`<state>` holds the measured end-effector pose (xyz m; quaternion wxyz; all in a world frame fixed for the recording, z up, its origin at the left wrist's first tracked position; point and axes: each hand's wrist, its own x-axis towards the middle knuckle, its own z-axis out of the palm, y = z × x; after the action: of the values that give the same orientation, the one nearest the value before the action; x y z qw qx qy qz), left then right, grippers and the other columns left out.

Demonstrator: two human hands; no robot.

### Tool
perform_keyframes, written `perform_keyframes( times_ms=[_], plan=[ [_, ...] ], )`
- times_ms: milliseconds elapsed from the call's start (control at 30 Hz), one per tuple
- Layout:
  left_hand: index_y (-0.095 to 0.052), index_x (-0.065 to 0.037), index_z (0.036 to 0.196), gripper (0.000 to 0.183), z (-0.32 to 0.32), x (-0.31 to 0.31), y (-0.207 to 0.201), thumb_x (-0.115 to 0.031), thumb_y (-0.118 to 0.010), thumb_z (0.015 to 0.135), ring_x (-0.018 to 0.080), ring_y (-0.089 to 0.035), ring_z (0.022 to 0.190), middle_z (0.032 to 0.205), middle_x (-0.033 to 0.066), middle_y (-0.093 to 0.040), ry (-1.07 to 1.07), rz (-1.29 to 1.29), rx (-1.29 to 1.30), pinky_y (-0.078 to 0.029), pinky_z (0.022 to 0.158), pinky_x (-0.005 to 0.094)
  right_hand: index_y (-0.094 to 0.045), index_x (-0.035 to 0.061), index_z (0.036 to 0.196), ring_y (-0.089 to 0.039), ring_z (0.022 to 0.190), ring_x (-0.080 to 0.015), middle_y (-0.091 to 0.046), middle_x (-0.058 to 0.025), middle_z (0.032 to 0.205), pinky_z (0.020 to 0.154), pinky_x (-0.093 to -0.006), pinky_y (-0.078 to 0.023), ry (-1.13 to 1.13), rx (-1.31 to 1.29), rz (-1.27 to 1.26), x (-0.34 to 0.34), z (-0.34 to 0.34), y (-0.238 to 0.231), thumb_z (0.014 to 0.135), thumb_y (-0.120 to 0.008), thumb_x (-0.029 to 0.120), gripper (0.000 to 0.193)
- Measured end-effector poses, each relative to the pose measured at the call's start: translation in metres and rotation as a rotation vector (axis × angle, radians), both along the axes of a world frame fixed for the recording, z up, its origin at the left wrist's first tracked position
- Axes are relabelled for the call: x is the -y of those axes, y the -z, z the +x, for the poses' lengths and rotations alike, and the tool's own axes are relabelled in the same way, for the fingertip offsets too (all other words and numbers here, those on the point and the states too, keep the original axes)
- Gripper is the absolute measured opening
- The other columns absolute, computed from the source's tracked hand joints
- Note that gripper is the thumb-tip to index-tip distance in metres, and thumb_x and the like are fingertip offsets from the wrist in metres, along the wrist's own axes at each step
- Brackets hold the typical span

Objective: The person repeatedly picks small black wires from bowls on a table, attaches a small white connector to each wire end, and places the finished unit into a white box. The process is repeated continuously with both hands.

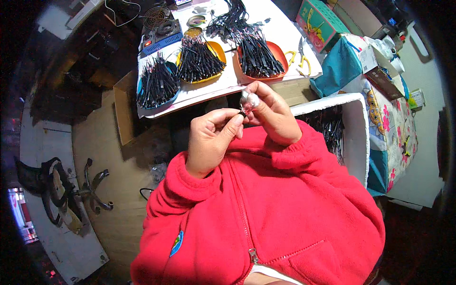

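Note:
My left hand [209,137] pinches a small black cable end [243,113] between thumb and forefinger, in front of my chest. Close against it, my right hand [275,116] is closed with thumb and fingertips together, and whitish coverings [249,99] wrap its fingertips. Thin red wires [249,110] show between the two hands; the fingers hide how they join the black end. Beyond my hands, bundles of short black cables fill a blue tray [172,98], a yellow tray [220,52] and a red tray [283,60] on the white table [228,85].
Yellow-handled scissors [304,64] lie right of the red tray. A small fan device [161,31] stands at the back left. More black cables [232,16] are heaped behind the trays. At my right stands a white foam box [356,137] holding cables; a cardboard box [124,109] is at left.

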<state>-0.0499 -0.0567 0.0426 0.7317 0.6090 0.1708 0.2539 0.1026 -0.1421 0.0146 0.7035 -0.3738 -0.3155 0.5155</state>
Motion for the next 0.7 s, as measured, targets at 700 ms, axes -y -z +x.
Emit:
perform_keyframes(
  times_ms=[700],
  plan=[
    [-0.066,0.006,0.092,0.013,-0.021,-0.011,-0.007,-0.007,-0.062,0.091,0.0046,-0.051,0.064,0.073,0.0013,-0.060,0.330,-0.182,-0.163,-0.040,0.057,0.0182,-0.061,0.0003,0.099,-0.054,0.071,-0.0081,-0.058,-0.0027,0.078,0.062,-0.0224,-0.044,0.288,0.959,-0.116,0.049,0.029,-0.022,0.094,-0.057,0.012,0.013]
  ],
)
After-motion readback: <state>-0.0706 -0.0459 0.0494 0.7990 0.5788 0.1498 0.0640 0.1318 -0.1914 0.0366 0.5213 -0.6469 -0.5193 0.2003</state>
